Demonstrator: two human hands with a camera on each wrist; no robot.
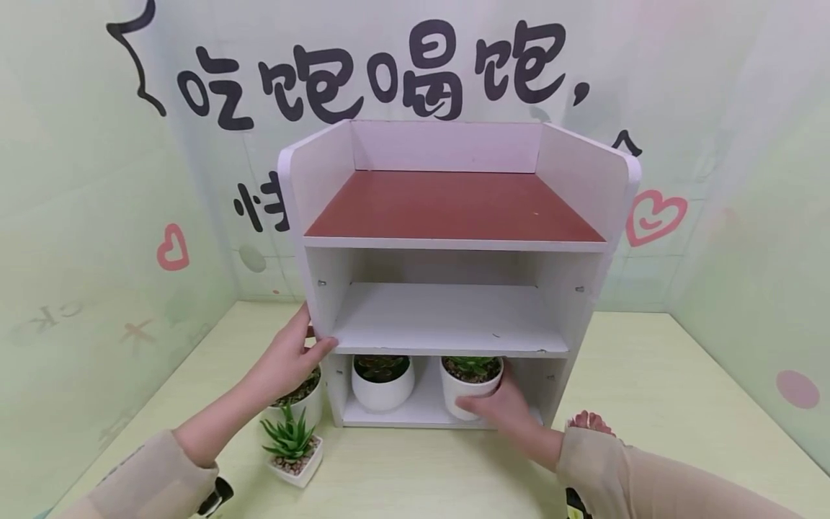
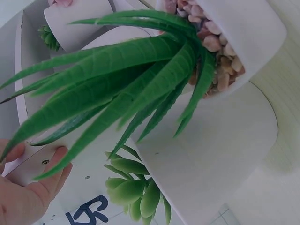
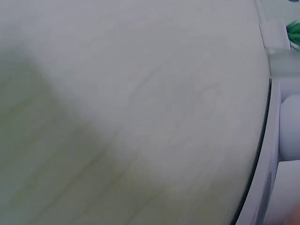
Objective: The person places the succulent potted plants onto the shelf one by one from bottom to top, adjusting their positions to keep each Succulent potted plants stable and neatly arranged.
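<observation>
A white shelf unit (image 1: 447, 313) with a reddish-brown top board stands upright. My left hand (image 1: 285, 364) grips its left side panel, thumb over the front edge at the middle shelf; in the left wrist view, thumb and fingers pinch that edge. On the bottom level, my right hand (image 1: 512, 411) holds a white round pot with a green succulent (image 1: 470, 395), thumb at its front and fingers round its right side. Left of it on the same level sits another white pot with a dark plant (image 1: 382, 393). The right wrist view shows mostly tabletop.
Outside the unit's left side, a small square pot with a spiky aloe-like plant (image 1: 292, 440) stands in front of a larger white pot (image 1: 313, 404), both under my left forearm. The pale table (image 1: 402, 476) meets printed cloth walls (image 1: 97, 238) behind and at the sides.
</observation>
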